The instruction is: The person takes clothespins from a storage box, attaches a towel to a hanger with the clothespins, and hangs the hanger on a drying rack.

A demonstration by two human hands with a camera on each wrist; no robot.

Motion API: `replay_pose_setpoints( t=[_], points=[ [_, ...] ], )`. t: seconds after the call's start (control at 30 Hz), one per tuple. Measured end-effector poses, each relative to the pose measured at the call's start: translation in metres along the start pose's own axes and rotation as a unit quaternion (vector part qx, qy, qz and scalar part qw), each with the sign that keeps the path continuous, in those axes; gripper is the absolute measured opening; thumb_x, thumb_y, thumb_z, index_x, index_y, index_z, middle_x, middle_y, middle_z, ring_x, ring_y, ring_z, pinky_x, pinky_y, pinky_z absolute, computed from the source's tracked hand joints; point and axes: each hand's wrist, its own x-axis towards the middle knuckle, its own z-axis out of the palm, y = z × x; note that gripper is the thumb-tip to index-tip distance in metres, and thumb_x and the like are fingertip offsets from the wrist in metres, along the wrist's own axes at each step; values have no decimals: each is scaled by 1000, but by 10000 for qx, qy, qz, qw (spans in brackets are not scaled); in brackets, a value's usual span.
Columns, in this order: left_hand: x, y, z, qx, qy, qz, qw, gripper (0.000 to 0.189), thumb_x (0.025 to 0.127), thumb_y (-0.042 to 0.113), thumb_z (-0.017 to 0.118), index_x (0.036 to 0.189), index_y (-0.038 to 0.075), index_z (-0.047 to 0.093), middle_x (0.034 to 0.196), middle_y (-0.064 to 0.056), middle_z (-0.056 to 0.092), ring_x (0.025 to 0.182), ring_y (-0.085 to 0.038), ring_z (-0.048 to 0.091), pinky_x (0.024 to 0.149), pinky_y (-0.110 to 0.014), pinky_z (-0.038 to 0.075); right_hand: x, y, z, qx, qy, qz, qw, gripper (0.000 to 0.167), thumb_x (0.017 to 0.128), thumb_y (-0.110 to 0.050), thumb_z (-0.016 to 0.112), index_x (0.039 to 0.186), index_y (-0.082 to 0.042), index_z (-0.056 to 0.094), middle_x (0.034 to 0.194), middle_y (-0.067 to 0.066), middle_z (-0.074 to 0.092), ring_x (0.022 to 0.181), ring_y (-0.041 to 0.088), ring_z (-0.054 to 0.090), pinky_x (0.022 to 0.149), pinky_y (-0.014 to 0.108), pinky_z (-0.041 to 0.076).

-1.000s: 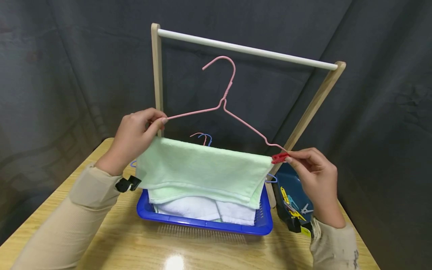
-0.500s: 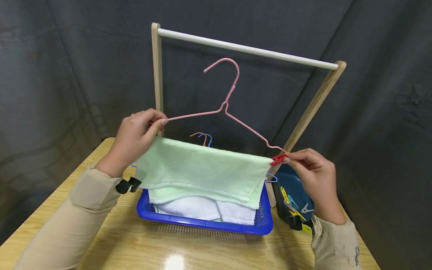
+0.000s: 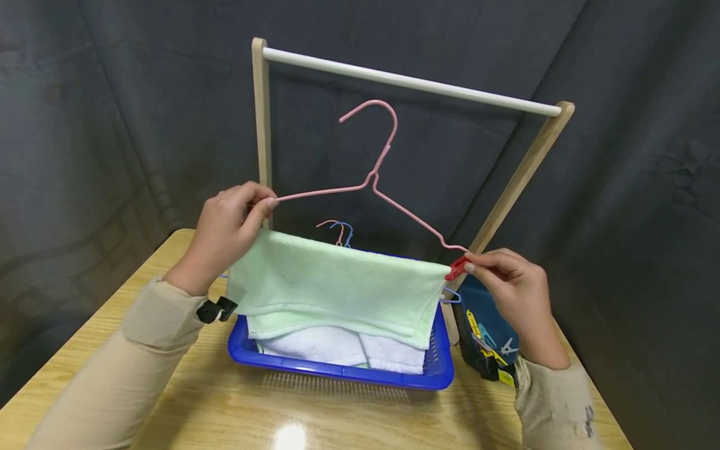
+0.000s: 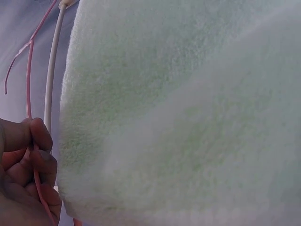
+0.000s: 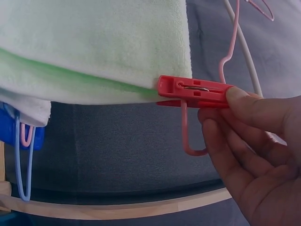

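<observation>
A pink wire hanger is held up in front, with a folded pale green towel draped over its lower bar. My left hand pinches the hanger's left arm between thumb and fingers; the left wrist view shows the pink wire running through the fingers beside the towel. At the right end, my right hand pinches a red clothespin by its handle ends. In the right wrist view the clothespin sits over the towel's right corner and the hanger's wire, which loops beneath it.
Behind stands a rack with a white rod and wooden posts. Below the towel is a blue basket holding white cloth. A dark blue bin at right contains several clothespins. Pink and blue hanger hooks show behind the towel.
The right hand and the red clothespin have shifted slightly left, and the clothespin is more tilted. The hanger's hook sits a little lower. The left hand has barely moved.
</observation>
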Motion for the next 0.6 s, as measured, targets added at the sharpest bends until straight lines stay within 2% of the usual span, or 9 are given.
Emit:
replay_pose_setpoints(
  t=[0.17, 0.27, 0.5, 0.6],
  points=[
    [-1, -2, 2, 2, 104, 9, 9999, 10, 100, 6, 64, 99, -3, 67, 77, -11, 63, 66, -20, 49, 66, -36, 36, 3, 2, 3, -127, -125, -24, 9998, 15, 86, 4, 77, 100, 1, 79, 94, 12, 74, 72, 4, 56, 59, 11, 45],
    [-1, -2, 3, 0, 136, -9, 9999, 10, 100, 7, 64, 99, -3, 67, 77, -11, 62, 66, -21, 49, 67, -37, 35, 3, 3, 4, -172, -208, 68, 9996, 16, 87, 2, 77, 103, 2, 78, 96, 13, 74, 74, 3, 57, 63, 10, 47],
    [-3, -1, 4, 2, 135, -102, 9999, 10, 100, 6, 64, 99, -4, 67, 76, -11, 61, 66, -21, 47, 71, -38, 34, 2, 0, 7, -45, -474, 530, 9975, 22, 91, -5, 75, 113, 1, 76, 107, 14, 73, 82, -4, 62, 75, 9, 50],
    [-3, -1, 4, -7, 152, -76, 9999, 10, 99, 6, 64, 99, -3, 67, 76, -11, 61, 66, -21, 47, 72, -38, 35, 1, -1, 8, -9, -456, 793, 9958, 27, 93, -10, 74, 118, 0, 74, 110, 15, 73, 84, -8, 62, 77, 8, 49]
  ],
)
